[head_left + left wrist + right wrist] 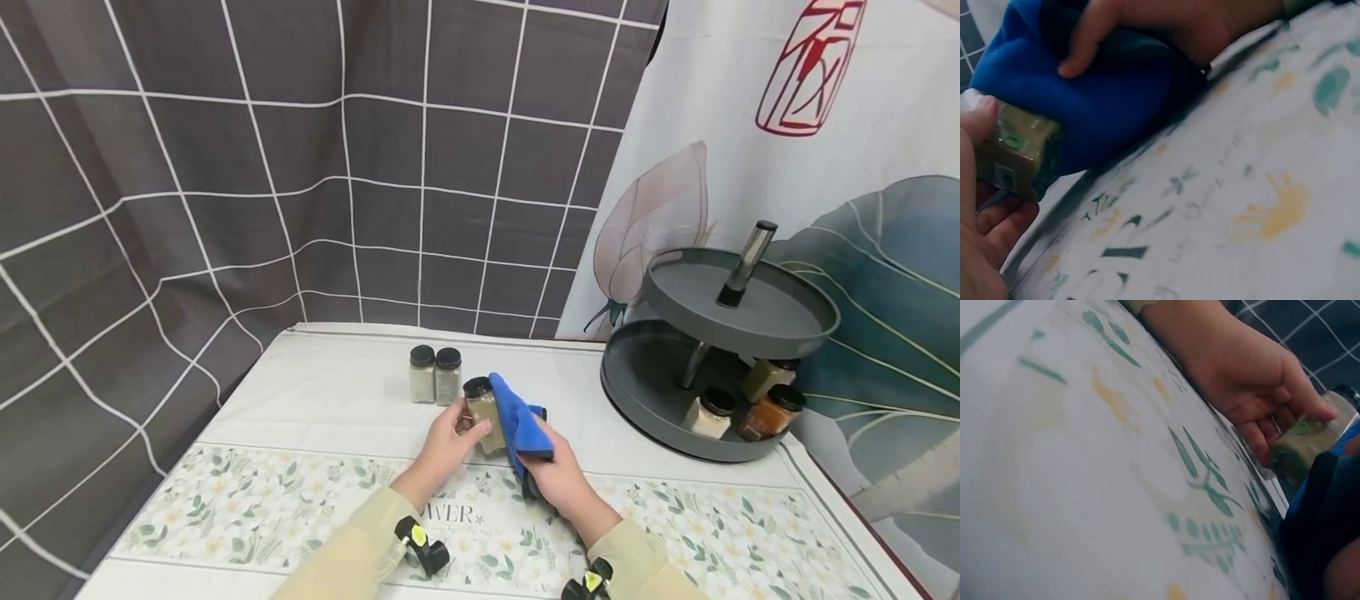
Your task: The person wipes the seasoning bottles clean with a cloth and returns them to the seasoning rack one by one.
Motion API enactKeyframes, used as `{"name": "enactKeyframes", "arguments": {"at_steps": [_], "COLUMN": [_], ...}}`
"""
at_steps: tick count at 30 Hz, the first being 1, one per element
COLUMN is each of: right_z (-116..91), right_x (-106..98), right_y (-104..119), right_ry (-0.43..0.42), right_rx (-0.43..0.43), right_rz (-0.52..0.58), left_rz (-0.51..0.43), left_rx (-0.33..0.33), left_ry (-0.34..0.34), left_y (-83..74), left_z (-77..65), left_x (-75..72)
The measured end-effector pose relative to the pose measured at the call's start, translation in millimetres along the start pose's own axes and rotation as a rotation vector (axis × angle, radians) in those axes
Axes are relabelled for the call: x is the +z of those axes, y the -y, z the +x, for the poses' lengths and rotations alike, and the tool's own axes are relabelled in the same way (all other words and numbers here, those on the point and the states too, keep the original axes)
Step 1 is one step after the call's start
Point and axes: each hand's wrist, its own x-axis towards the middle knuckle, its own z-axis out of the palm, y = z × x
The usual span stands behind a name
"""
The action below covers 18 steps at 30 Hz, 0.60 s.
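My left hand (pixel 447 442) grips a square spice jar (pixel 486 417) with a black lid and greenish-brown powder inside, tilted a little above the table. In the left wrist view the jar (pixel 1019 147) shows a small green mark and a label. A blue cloth (pixel 517 421) with dark edging lies against the jar's right side, held by my right hand (pixel 558 475). The right wrist view shows my left thumb and fingers around the jar (pixel 1310 440), while the dark edge of the cloth (pixel 1316 506) covers part of it.
Two black-lidded spice jars (pixel 435 375) stand side by side behind my left hand. At the right is a grey two-tier turntable (pixel 645 392); three jars (pixel 768 412) sit on its lower tier. A flowered runner (pixel 300 508) crosses the white tabletop, with a grey gridded curtain (pixel 375 150) behind.
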Motion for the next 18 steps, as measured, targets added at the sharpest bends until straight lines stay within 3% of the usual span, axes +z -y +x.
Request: {"name": "enactKeyframes", "arguments": {"at_steps": [3,5,10,15,18], "right_z": [-3.2,-5.6,-4.8,-3.2,-4.5], "right_x": [4.1,4.1,3.6,3.9,3.0], "right_y": [2.2,3.4,3.2,1.7,0.9], "right_ry": [0.004,0.005,0.011,-0.002,-0.004], "right_rx": [-0.049,-0.081,-0.081,-0.077,-0.088], "right_rz": [-0.094,-0.113,-0.103,-0.100,-0.081], "left_rz": [-0.147,-0.215,-0.200,-0.204,-0.235], "left_rx": [-0.039,-0.066,-0.062,-0.075,-0.092], "left_ry": [-0.036,-0.013,0.083,0.007,0.019], "left_y": [2.3,3.0,-0.8,-0.5,0.1], "left_z": [0.9,0.5,-0.2,1.9,1.4], "left_x": [-2.6,-3.1,-2.6,-4.7,-5.1]}}
